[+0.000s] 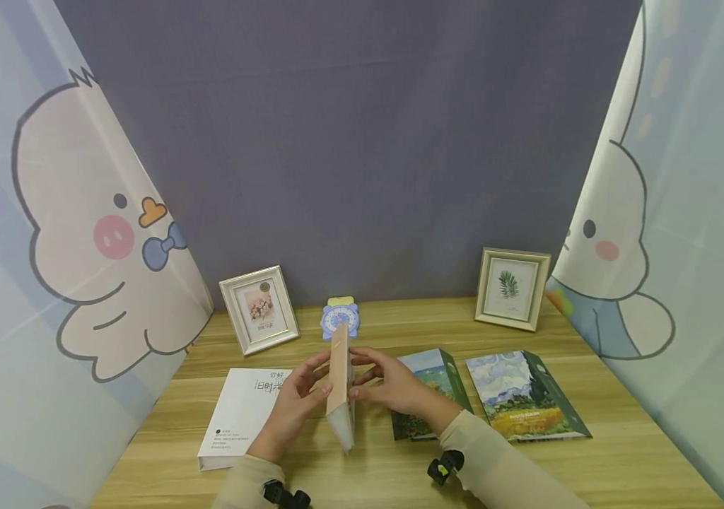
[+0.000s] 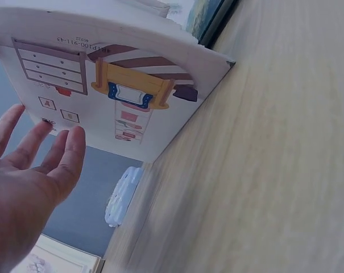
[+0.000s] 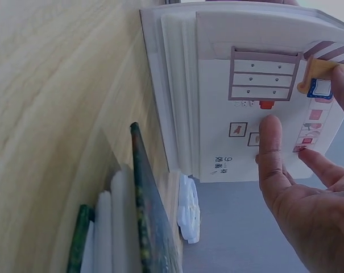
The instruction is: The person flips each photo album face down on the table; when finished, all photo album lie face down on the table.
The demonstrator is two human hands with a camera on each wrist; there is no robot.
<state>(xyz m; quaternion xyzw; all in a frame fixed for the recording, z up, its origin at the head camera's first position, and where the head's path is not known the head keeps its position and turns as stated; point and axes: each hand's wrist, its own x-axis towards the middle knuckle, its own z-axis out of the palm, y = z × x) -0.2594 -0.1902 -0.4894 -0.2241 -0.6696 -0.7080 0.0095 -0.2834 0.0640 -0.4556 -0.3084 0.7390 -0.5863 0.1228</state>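
Note:
An album [image 1: 339, 375] with a pinkish-tan spine stands upright on the wooden table, between both hands. Furniture drawings cover its white face [image 2: 177, 114] in the left wrist view; in the right wrist view a similar face [image 3: 214, 96] and the thick page edges show. My left hand [image 1: 292, 408] is at its left side, the thumb by the spine and the fingers loosely spread. From the right, my right hand [image 1: 400, 385] touches the other cover with fingertips and thumb. Two albums with painted landscapes, one nearer [image 1: 422, 382] and one farther right [image 1: 521, 396], lie beyond the right wrist.
A thick white album [image 1: 241, 410] lies left of the left hand. Two picture frames, left [image 1: 260, 309] and right [image 1: 512, 288], stand at the back. Between them is a purple clock-shaped item [image 1: 339, 318]. A dark curtain [image 1: 355, 155] closes the table's far side.

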